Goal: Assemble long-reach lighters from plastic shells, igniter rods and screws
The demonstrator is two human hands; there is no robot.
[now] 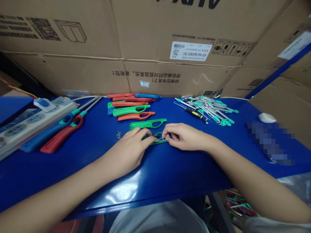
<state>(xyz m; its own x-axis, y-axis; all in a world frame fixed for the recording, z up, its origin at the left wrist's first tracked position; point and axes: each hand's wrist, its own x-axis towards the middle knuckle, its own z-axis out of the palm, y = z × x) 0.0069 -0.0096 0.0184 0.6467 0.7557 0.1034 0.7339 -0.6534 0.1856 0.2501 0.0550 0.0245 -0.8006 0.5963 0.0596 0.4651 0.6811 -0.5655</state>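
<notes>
One green lighter shell (157, 142) lies on the blue surface (85, 168), right under both hands. Left hand (134, 144) has thumb and forefinger at one end; right hand (183, 136) has its fingers curled in at the other, can't tell if either's actually clamped on anything. Another green half (148, 124) is just beyond, tiny screws (119, 134) off to the left. Further back: a pile of shells (132, 110), a screwdriver (196, 115), and a heap of metal tubes (213, 110) with green ends.

Behind it all is an upside-down cardboard carton (143, 38). Its white label (190, 51) reads "KFR-46G/BpR3AES1(B1)" plus a "25", and the Chinese line includes "谢谢您!". Red number on the little sticker (144, 84) is too small for me. More coloured parts (240, 204) are down below at right, container too dark to make out.
</notes>
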